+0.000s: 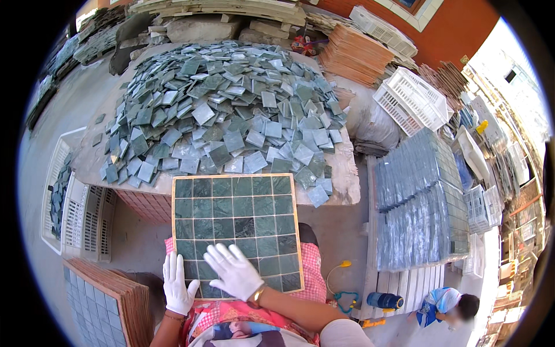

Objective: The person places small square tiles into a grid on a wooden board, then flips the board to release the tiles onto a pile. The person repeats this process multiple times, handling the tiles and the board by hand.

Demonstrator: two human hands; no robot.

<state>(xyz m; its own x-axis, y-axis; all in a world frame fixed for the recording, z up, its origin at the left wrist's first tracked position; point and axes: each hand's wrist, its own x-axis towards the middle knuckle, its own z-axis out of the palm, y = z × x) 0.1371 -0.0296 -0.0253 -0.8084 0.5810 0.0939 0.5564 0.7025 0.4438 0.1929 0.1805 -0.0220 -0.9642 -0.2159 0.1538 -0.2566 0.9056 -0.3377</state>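
A thin-rimmed, light wooden tray (pixel 173 220) rests over my lap, its far edge by a stone work table. Square dark green stone tiles (pixel 232 206) fill it in a grid with pale gaps. My left hand (pixel 180 287), in a white glove, is at the tray's near left edge, fingers stretched and thumb toward the tiles. My right hand (pixel 236 272), also gloved, lies flat over the near tiles with fingers spread. Some tiles beneath it are hidden. Beyond the tray, a big heap of loose green-grey tiles (pixel 231 110) covers most of the table (pixel 341 188).
White plastic crates (pixel 87 217) stand at left, with stacked tile-filled boards (pixel 95 301) nearer me. At right, wrapped tile stacks (pixel 413 202) sit on a pallet (pixel 402 283). A blue bottle (pixel 384 301) and a crouching person (pixel 445 306) are at lower right.
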